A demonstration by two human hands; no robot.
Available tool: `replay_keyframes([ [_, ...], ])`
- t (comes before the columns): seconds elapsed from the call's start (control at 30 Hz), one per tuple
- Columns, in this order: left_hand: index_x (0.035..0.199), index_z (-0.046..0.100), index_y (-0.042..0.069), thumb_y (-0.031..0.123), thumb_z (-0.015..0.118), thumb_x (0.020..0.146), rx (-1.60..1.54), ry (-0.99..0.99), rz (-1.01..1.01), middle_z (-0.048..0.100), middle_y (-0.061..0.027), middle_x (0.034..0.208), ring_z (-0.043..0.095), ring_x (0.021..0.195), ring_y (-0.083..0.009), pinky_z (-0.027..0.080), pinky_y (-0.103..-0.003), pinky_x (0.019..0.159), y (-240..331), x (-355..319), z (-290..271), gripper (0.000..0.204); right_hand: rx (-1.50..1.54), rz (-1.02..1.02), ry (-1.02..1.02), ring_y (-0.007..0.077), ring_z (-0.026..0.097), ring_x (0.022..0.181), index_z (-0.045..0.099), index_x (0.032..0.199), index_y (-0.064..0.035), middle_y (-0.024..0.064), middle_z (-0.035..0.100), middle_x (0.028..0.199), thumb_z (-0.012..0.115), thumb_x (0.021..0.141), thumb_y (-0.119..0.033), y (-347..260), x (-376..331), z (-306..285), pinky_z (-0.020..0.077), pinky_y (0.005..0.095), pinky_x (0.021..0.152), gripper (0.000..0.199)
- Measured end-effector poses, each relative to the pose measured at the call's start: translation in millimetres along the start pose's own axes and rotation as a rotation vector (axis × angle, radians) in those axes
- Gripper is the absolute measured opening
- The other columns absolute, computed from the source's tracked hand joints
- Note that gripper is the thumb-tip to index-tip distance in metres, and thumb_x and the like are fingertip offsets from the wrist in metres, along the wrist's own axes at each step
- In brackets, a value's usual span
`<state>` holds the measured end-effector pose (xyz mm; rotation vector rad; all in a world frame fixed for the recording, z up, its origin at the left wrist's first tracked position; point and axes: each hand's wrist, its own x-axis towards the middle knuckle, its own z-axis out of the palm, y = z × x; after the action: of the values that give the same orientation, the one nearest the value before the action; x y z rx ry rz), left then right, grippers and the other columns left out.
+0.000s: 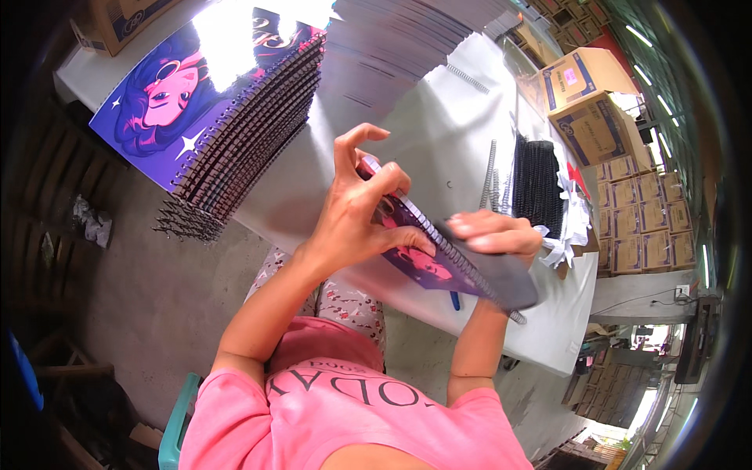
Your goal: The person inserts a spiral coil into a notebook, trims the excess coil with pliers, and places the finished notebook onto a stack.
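My left hand [362, 205] grips a purple-covered spiral notebook [423, 262] by its far end, fingers curled over the black wire binding. My right hand [495, 235] rests on the near part of the same notebook, pressing on its grey back cover beside the spiral. The notebook is held just above the white-covered table [439, 133]. A tall leaning stack of finished spiral notebooks [235, 141] with a purple cartoon-face cover lies to the left of my hands.
Fanned grey unbound sheets [399, 47] lie at the table's far side. Loose black wire coils [536, 184] and single spirals [489, 172] sit to the right. Cardboard boxes [587, 102] are stacked beyond the table's right edge. A blue pen [455, 300] lies near the front edge.
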<state>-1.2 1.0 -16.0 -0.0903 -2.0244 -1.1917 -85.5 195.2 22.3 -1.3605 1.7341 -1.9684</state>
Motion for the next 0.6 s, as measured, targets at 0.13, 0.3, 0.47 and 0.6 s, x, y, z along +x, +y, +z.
replay_keyframes([
  [0.13, 0.085, 0.053, 0.007, 0.037, 0.091, 0.041, -0.090, 0.037, 0.008, 0.031, -0.0154, 0.117, 0.045, 0.096, -0.0272, 0.045, -0.039, 0.073, -12.7, 0.3, 1.2, 0.066, -0.682, 0.227, 0.029, 0.0259, 0.067, 0.082, 0.070, 0.083, 0.0012, 0.0206, 0.068, 0.087, 0.064, 0.065, 0.006, 9.5, 23.6, 2.1, 0.0532, 0.0334, 0.078, 0.020],
  [0.3, 0.094, 0.047, 0.008, 0.041, 0.092, 0.037, -0.215, 0.069, -0.024, 0.032, -0.0151, 0.114, 0.040, 0.105, -0.0271, 0.045, -0.038, 0.077, -17.4, 3.1, 0.6, 0.080, -0.537, 0.242, -0.214, 0.0279, 0.068, 0.086, 0.069, 0.086, 0.0025, 0.0237, 0.067, 0.090, 0.068, 0.072, -0.005, -5.0, 36.2, 10.3, 0.0542, 0.0359, 0.079, 0.016],
  [0.47, 0.098, 0.032, 0.006, 0.044, 0.093, 0.034, -0.270, 0.017, -0.130, 0.034, -0.0172, 0.111, 0.038, 0.113, -0.0307, 0.039, -0.038, 0.090, -23.9, -0.6, 3.5, 0.095, -0.116, -0.175, -0.194, 0.0220, 0.068, 0.083, 0.071, 0.093, 0.0001, 0.0141, 0.070, 0.090, 0.055, 0.070, 0.007, 2.0, 37.3, 20.6, 0.0532, 0.0307, 0.073, 0.029],
  [0.6, 0.094, 0.029, 0.005, 0.042, 0.093, 0.035, -0.152, -0.022, 0.009, 0.033, -0.0167, 0.108, 0.037, 0.112, -0.0290, 0.039, -0.036, 0.089, -31.3, -1.3, 3.2, 0.095, -0.241, 0.129, -0.092, 0.0235, 0.068, 0.083, 0.071, 0.091, 0.0017, 0.0171, 0.069, 0.089, 0.057, 0.068, 0.007, 10.4, 43.6, 11.8, 0.0536, 0.0300, 0.072, 0.027],
])
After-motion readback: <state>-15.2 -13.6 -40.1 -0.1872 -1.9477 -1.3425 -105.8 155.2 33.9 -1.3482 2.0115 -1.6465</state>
